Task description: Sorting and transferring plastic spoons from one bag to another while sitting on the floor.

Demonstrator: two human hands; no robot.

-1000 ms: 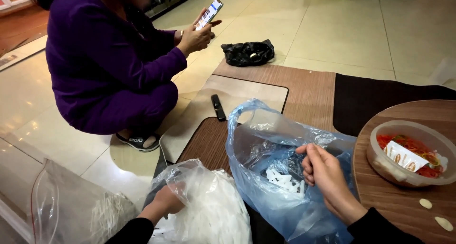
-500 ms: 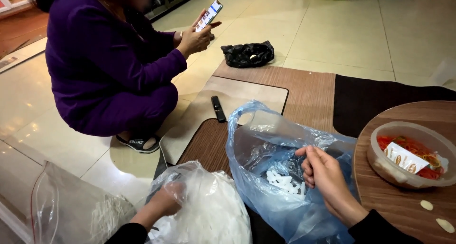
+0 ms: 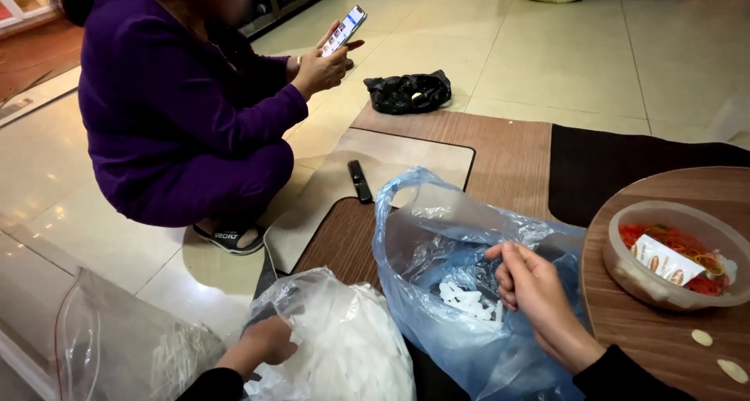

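Glossy cream floor tiles [image 3: 562, 65] carry several flat mats: a brown wood-grain mat [image 3: 500, 151], a beige mat [image 3: 406, 163] and a dark mat [image 3: 625, 171]. At centre foreground stands a blue plastic bag [image 3: 437, 237], mouth open, with small white pieces [image 3: 469, 301] lying inside. Right hand [image 3: 535, 288] rests at the bag's mouth, fingers curled close together with the tips pinched at the plastic rim; whether they grip the film or a piece cannot be told. Just beside the blue bag, to its left, sits a clear plastic bag [image 3: 351, 346] filled with white material; the left hand [image 3: 266, 342] presses against its side, fingers bent and partly hidden, what they hold not visible. Further left lies a transparent empty bag [image 3: 117, 346]. On a round wooden board [image 3: 664, 346] at right stands a plastic bowl [image 3: 625, 249] holding red rubber bands and a small packet. A black remote [image 3: 359, 181] lies on the beige mat, a crumpled black bag [image 3: 410, 92] beyond. Another person in purple [image 3: 172, 112] squats nearby, holding a phone [image 3: 344, 30].
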